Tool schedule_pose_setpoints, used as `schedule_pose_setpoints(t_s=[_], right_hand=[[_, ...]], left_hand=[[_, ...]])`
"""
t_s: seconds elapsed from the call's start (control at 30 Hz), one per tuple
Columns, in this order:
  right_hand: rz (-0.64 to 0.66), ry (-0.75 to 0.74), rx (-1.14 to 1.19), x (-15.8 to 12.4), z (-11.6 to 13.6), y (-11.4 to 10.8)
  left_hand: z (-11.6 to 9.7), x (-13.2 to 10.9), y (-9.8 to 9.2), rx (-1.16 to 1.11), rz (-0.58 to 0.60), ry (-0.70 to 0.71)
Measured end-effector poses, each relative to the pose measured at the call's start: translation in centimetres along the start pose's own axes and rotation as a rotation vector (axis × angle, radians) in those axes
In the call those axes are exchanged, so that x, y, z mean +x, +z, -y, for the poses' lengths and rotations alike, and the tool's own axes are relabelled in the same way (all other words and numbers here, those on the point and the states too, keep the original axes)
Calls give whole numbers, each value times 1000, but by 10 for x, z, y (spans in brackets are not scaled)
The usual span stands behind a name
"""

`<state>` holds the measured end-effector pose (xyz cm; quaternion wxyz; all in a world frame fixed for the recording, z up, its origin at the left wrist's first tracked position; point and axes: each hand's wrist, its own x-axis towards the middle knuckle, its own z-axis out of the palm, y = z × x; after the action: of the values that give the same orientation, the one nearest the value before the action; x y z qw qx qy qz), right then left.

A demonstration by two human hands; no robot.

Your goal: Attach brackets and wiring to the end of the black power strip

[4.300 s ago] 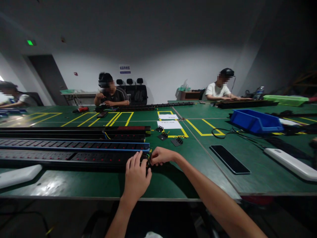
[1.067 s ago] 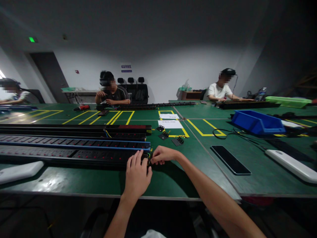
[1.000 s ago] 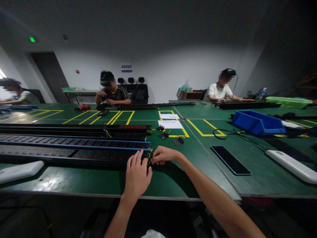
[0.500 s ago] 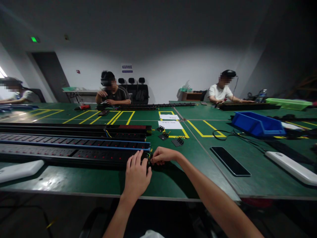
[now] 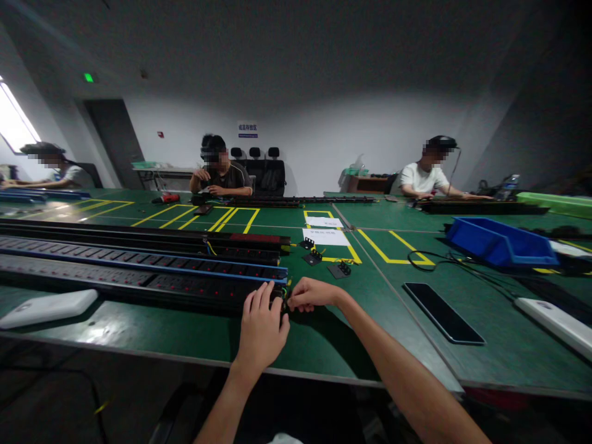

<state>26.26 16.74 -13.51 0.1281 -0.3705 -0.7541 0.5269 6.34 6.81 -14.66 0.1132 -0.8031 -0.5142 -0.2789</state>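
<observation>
My left hand lies with its fingers stretched over the right end of the nearest long black power strip, its thumb apart. Just right of that end, my right hand is closed in a pinch, and its fingertips are close to thin green and yellow wires coming out of the strip. Whatever sits between those fingertips is too small and covered to make out. Behind the near strip runs another socket strip with a blue edge. Small black brackets lie on the table beyond my right hand.
The green table carries a dark phone, a white device with a cable, a blue bin and white papers. Another white device lies at left. Several people sit across the table.
The camera has turned slightly left, so the scene sits further right. Both hands stay at the strip's end, with only slight finger movement.
</observation>
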Motion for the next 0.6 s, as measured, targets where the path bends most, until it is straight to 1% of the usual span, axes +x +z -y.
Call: schedule_pose_setpoints(t_s=[0.6], right_hand=[[6, 23, 15, 0, -4, -1]], left_hand=[[-1, 1, 0, -15, 5, -5]])
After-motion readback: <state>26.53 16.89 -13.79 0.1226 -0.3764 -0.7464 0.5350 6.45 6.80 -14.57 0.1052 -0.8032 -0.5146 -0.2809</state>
